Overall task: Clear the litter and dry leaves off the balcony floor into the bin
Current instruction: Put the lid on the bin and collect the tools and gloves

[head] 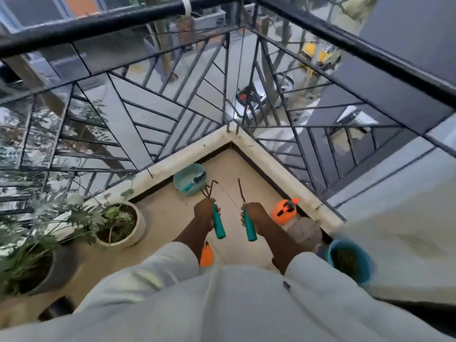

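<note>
Gripping a teal-handled hand rake (214,211), the left hand (203,214) curls tight; the right hand (254,216) likewise clasps a second teal-handled tool (246,218). A blue bin (351,261) stands on the balcony floor (170,218) at right.

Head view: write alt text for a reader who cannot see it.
A person stands in a railed balcony corner, left hand gripping a teal-handled hand rake, right hand gripping a second teal-handled tool. On the floor are a teal basin, potted plants and an orange sprayer.

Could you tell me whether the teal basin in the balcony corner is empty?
No, the teal basin holds a small teal-handled tool lying inside it.
</note>
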### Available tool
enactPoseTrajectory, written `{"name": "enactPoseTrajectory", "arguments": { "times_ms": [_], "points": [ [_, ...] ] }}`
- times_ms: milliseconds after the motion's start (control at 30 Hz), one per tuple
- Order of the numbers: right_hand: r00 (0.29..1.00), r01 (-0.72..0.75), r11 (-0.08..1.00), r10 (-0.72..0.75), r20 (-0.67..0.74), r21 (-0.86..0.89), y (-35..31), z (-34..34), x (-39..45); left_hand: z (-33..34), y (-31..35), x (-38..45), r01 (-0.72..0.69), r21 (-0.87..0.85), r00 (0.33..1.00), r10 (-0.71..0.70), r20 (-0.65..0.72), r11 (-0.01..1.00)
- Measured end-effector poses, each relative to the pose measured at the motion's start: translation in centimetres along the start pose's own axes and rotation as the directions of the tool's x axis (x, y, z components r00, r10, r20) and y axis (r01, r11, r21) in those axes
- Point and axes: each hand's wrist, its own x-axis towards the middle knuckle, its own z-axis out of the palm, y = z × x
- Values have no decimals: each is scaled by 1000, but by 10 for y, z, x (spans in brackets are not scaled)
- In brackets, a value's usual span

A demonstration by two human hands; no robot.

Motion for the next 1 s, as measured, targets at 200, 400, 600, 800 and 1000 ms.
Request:
{"name": "enactPoseTrajectory", "arguments": {
  "times_ms": [200, 400, 600, 800, 1000],
  "points": [
    [993, 36, 989, -19, 119, -141, -82, 26, 69, 14, 46, 59, 4, -126, 990, -22, -142, 992],
    [965, 117, 930, -23, 261, -350, -164, 43, 155, 48, 90, 112, 14, -325, 979, -79, -188, 946],
    [917, 230, 762, 39, 397, -606, -260, 36, 235, 117, 142, 155, -15, -525, 959, -136, -248, 851],
    [870, 380, 510, 87, 486, -771, -324, 62, 293, 151, 171, 179, -47, -647, 944, -177, -277, 761],
    [793, 530, 289, 164, 587, -797, -343, 125, 326, 133, 185, 215, -117, -747, 880, -280, -383, 654]
  ]
}}
